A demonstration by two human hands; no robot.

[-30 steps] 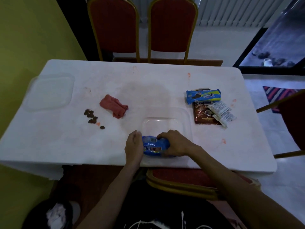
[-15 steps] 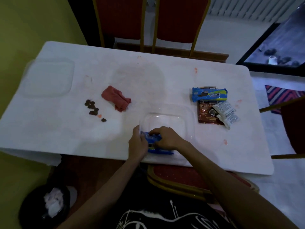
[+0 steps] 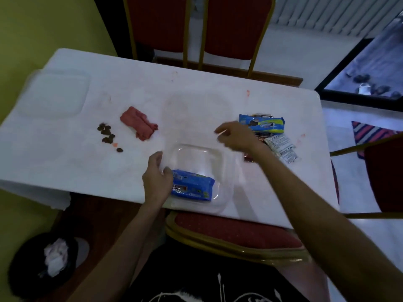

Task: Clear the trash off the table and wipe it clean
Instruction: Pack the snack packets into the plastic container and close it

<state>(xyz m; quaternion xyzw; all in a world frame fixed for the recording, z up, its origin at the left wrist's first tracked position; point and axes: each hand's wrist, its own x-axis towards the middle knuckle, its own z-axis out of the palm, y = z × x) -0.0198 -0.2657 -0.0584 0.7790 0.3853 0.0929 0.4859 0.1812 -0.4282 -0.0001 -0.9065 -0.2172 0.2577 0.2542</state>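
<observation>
A blue snack wrapper (image 3: 193, 186) lies inside a clear plastic container (image 3: 220, 209) at the near edge of the white table (image 3: 87, 171). My left hand (image 3: 157, 178) grips the container's left rim, thumb over the edge beside the wrapper. Blurred by motion, my right hand (image 3: 236, 136) hovers past the container's far right corner, fingers loosely curled and holding nothing. Just right of it lie another blue wrapper (image 3: 266, 124), a white wrapper (image 3: 282, 148) and a brown wrapper (image 3: 248, 159) that my arm mostly hides. A crumpled red cloth (image 3: 139, 123) and dark crumbs (image 3: 108, 135) sit at the left.
A clear lid (image 3: 54, 92) rests at the table's far left. Two red chairs (image 3: 196, 29) stand behind the table, another chair (image 3: 381, 171) to the right and one seat (image 3: 235, 232) below the near edge. A black bin (image 3: 48, 264) with white trash stands on the floor at lower left.
My right hand has let go of the blue wrapper, leaving it in the container, and moved up and right toward the other wrappers. The left hand stays at the container's left edge.
</observation>
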